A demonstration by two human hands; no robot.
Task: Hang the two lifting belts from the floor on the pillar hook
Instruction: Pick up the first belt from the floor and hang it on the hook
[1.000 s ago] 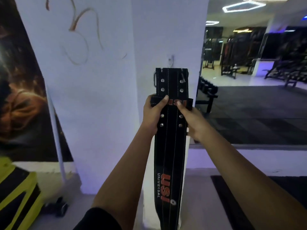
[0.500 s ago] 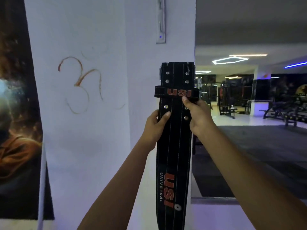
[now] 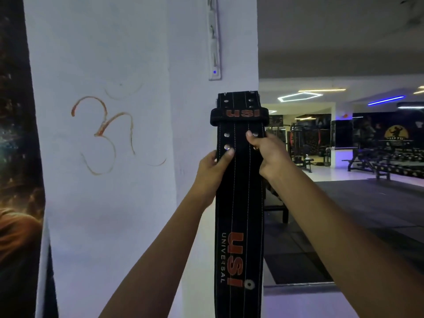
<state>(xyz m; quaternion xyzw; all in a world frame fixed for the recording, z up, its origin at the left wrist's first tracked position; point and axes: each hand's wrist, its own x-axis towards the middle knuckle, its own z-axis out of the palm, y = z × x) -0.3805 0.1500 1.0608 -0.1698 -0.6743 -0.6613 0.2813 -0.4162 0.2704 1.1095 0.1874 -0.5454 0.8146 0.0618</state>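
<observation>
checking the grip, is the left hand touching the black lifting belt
Touching. The head view shows the left hand wrapped on the black lifting belt's left edge, thumb pressed on its front beside a rivet.

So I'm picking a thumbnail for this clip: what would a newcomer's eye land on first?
First, the wide black leather lifting belt with orange USI lettering, held upright at centre against the white pillar, with the left hand and right hand in a grip on its edges just below the keeper loop. Next, the orange hand-drawn symbol on the pillar to the left. Then the white hexagonal ceiling light in the dim gym at right.
</observation>
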